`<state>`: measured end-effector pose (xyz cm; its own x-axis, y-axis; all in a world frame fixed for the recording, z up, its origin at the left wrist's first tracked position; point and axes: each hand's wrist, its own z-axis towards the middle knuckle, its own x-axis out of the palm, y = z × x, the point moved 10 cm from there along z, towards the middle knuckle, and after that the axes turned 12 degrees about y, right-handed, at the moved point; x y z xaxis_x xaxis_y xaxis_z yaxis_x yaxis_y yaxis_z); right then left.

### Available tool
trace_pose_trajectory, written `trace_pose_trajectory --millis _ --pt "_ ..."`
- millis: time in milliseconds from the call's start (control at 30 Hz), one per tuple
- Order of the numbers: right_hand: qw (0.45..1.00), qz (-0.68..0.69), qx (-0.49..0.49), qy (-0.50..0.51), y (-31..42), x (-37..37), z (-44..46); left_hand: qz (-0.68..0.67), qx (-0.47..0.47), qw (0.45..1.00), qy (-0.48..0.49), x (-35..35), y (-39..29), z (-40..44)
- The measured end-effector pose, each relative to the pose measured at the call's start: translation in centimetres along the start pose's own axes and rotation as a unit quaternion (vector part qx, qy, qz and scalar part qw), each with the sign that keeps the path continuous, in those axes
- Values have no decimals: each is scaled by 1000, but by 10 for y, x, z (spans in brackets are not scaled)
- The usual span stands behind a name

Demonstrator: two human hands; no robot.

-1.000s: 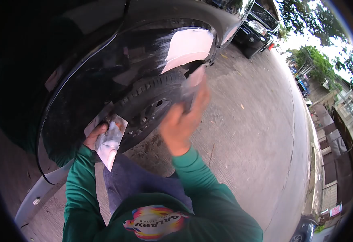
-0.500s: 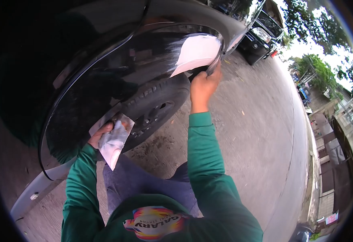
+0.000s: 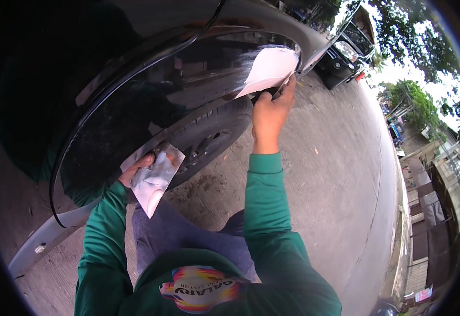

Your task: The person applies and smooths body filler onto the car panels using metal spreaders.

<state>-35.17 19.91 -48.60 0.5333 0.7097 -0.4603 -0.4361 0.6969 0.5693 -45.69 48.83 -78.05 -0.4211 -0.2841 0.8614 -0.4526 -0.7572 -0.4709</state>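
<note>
A smooth pale pink patch of body filler (image 3: 272,67) covers part of the black fender (image 3: 188,79), just above the wheel arch, with whitish smears at its left side. At the patch's lower right corner, my right hand (image 3: 271,118) pinches a thin, flat putty spreader (image 3: 286,84), mostly hidden by the fingers. Lower left, by the tire, my left hand (image 3: 135,171) grips a flat putty board (image 3: 173,164) by its edge, thumb on top. Pale putty (image 3: 153,184) is smeared over the board's face and lower tip.
The car's tire and wheel (image 3: 209,139) sit below the arch, close to both hands. Concrete pavement (image 3: 325,174) stretches to the right. Another dark vehicle (image 3: 340,60) is parked ahead, near an orange-red object (image 3: 360,76).
The view has shifted slightly, so the patch and wheel appear further right. My right hand remains at the patch's lower right edge; my left hand still grips the board.
</note>
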Motion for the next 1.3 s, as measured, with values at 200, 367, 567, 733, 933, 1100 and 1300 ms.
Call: trace_pose_trajectory --millis 200,367,567,733,933,1100,1300 --pt "999 -25 -23 -2 30 0 -16 -92 -27 995 17 14 5 0" --pt "998 -43 -43 -1 57 -2 -30 -111 -8 994 23 25 5 3" --pt "995 -39 -90 7 93 -1 -53 -28 28 998 43 36 -13 11" --pt "994 -17 -106 29 110 6 -71 41 49 997 41 33 -17 13" --pt "990 13 -134 50 126 14 -91 33 79 996 19 28 -24 10" --pt "986 -1 -149 67 140 13 -105 66 107 990 71 50 -31 16" --pt "981 39 -163 101 144 8 -126 36 70 995 66 33 -25 13"
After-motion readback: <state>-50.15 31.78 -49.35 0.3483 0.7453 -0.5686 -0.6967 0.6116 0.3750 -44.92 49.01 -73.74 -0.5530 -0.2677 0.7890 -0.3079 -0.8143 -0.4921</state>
